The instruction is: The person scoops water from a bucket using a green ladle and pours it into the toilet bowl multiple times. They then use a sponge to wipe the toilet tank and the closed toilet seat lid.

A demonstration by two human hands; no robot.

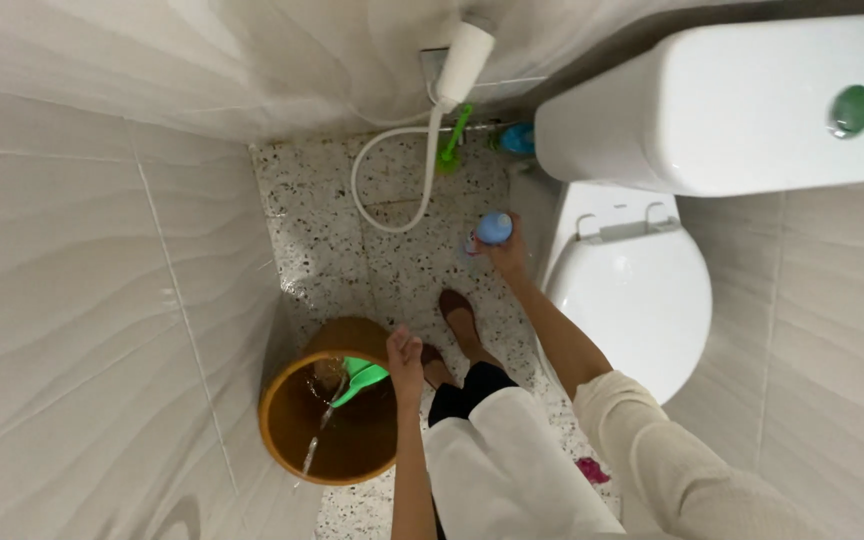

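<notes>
My left hand [404, 352] grips the handle of a green scoop [360, 380] tilted over a brown bucket [282, 440], and a thin stream of water runs from the scoop into the bucket. My right hand [508, 256] reaches down to the speckled floor beside the toilet and holds a bottle with a blue cap [492, 229]. My feet in brown slippers [460, 315] stand between the bucket and the toilet.
A white toilet [642, 300] with closed lid and cistern [732, 110] fills the right. A white spray hose [392, 190] hangs from the back wall, with a green brush [452, 145] and a blue object [518, 138] behind. Tiled walls close in on both sides.
</notes>
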